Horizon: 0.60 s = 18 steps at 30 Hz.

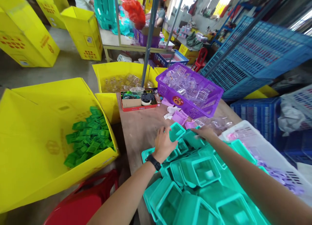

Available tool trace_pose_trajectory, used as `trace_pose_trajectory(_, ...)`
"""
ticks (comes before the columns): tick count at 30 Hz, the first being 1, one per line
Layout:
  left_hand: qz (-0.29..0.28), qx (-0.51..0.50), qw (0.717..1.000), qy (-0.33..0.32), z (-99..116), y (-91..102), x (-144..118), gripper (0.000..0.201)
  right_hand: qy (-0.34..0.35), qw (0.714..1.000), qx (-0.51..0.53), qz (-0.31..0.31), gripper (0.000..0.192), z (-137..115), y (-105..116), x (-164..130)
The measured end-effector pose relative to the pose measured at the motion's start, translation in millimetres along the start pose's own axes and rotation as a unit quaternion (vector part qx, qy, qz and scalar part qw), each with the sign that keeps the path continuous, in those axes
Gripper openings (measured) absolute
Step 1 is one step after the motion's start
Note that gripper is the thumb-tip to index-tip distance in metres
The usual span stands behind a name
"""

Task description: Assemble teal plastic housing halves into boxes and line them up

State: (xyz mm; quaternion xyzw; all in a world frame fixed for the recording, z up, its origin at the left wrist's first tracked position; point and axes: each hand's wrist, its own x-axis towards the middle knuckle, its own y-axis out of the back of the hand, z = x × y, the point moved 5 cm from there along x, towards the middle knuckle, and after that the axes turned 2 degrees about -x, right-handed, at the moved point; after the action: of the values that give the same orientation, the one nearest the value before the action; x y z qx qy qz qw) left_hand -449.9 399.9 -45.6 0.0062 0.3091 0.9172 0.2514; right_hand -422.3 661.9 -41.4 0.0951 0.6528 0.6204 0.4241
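Observation:
My left hand (162,145), with a black band on the wrist, grips a small teal plastic box (177,132) by its side, fingers behind it and thumb in front. Just to the right, my right hand (205,132) is closed at the edge of another teal plastic box (192,139); its fingertips are slightly blurred. Beneath both hands and towards me lies a heap of teal plastic boxes (202,171), many nested in one another, on the brown table (136,127).
A purple basket (190,103) of clear plastic pieces and a red-rimmed tray (140,108) of small parts stand beyond. Left is a yellow carton (44,121) with green pieces (90,134); a red stool (80,202) sits below. On the right is a white basket (275,153).

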Motion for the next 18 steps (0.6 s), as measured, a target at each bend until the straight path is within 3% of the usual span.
trace_pose_trajectory(5,-0.004,0.016,1.0,0.023,0.0,2.2,1.0,0.049,0.048,0.997,-0.066,0.003,0.033,-9.3,1.8,-4.2)
trace_pose_trajectory(10,0.006,0.039,0.998,0.051,6.5,-1.7,1.1,0.044,0.144,0.979,-0.144,0.028,0.024,4.0,11.6,-27.1)
trace_pose_trajectory(14,-0.002,0.052,0.998,0.041,23.8,-21.4,-0.4,0.045,0.23,0.953,-0.196,0.019,0.018,11.1,9.0,-43.1)
trace_pose_trajectory(18,-0.045,0.055,0.997,0.014,39.5,-48.4,-4.5,0.055,0.298,0.931,-0.21,0.028,0.024,6.4,3.8,-43.5)
